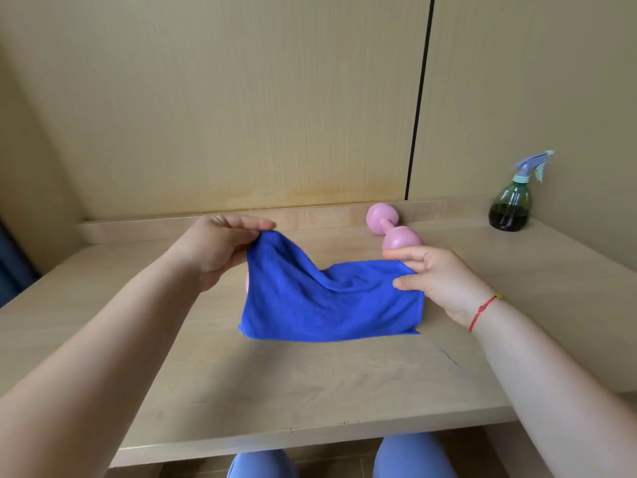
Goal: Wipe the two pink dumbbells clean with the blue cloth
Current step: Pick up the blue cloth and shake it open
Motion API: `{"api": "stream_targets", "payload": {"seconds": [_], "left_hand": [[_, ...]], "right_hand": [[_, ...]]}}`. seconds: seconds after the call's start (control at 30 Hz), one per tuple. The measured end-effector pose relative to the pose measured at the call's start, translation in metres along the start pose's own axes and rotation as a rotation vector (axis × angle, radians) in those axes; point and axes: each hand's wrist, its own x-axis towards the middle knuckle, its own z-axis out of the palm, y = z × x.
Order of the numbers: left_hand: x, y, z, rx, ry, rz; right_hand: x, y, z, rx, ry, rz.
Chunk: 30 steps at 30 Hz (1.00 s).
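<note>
Blue cloth (327, 305), soft and limp, sags mid-frame between left hand (213, 250) and right hand (444, 281), each pinching an upper corner. Dumbbell (393, 229), just above the right hand, looks hard, smooth and heavy; best gripped at its narrow handle.

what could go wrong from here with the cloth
1. The blue cloth, pinched by left hand and right hand, hides most of the near dumbbell; lowering it blind may knock it.
2. The far dumbbell lies loose by the right hand; its round ends may let it roll if nudged.
</note>
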Motion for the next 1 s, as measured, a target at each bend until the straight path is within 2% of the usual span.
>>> {"api": "stream_targets", "payload": {"seconds": [0.1, 0.2, 0.3, 0.37, 0.47, 0.57, 0.67, 0.87, 1.0], "left_hand": [[0.001, -0.014, -0.006, 0.359, 0.081, 0.033], [0.001, -0.021, -0.007, 0.800, 0.169, 0.135], [0.000, -0.024, -0.005, 0.965, 0.214, 0.165], [0.000, -0.022, -0.006, 0.840, 0.210, 0.153], [-0.004, -0.010, -0.008, 0.196, 0.058, -0.008], [-0.003, 0.005, -0.016, -0.143, -0.008, -0.039], [-0.002, 0.014, -0.022, -0.190, -0.004, -0.011], [-0.003, 0.021, -0.021, -0.004, 0.000, 0.131], [-0.006, 0.028, -0.018, 0.089, 0.075, 0.205]], "right_hand": [[0.001, 0.005, -0.004, -0.227, 0.045, 0.038], [0.000, 0.003, -0.003, -0.221, 0.039, 0.101], [-0.001, -0.003, 0.000, -0.235, 0.101, 0.063], [-0.001, -0.005, 0.001, -0.102, 0.136, 0.018], [-0.001, -0.012, 0.000, 0.227, 0.125, -0.046], [-0.004, -0.024, -0.003, 0.347, 0.079, -0.165], [-0.008, -0.038, -0.006, 0.136, 0.047, -0.267], [-0.012, -0.057, -0.007, -0.435, 0.165, -0.297], [-0.015, -0.062, -0.007, -0.556, 0.324, -0.406]]}}
